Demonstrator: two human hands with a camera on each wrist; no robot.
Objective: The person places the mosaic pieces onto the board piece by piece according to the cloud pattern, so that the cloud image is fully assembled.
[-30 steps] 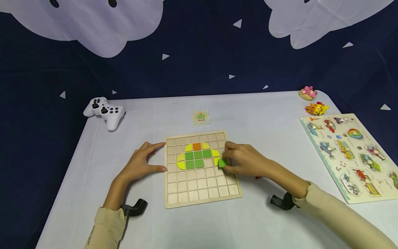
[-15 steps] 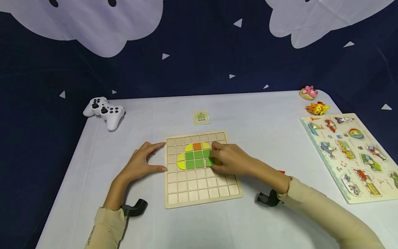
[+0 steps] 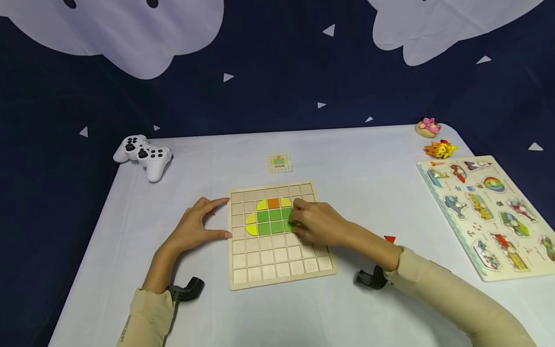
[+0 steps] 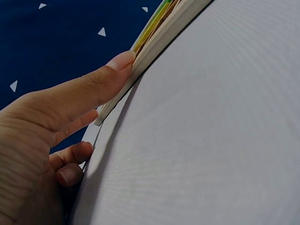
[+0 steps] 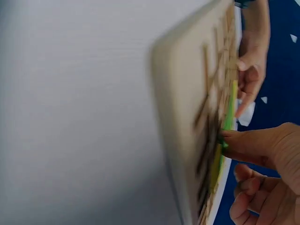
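Sleeves of pale beige covered both forearms at the near edge of the white table (image 3: 347,159). Just beyond them lay the wooden grid board (image 3: 279,270), its near rows bare. The left hand (image 3: 197,226) rested against the board's left edge, fingers straight and spread, thumb and forefinger touching the wood and holding nothing. The right hand (image 3: 318,222) lay over the board's right middle, its fingertips (image 5: 234,138) pinching a green square tile (image 3: 289,224) down at a cell beside the green squares (image 3: 270,221) already seated there. Yellow curved pieces (image 3: 251,224) flanked those, with an orange square (image 3: 273,203) above. A small red piece (image 3: 390,238) sat right of the board. Farther off lay a pattern card (image 3: 279,163), a white game controller (image 3: 143,154) at far left, and a picture puzzle (image 3: 485,212) with two small toys (image 3: 435,140) at far right.
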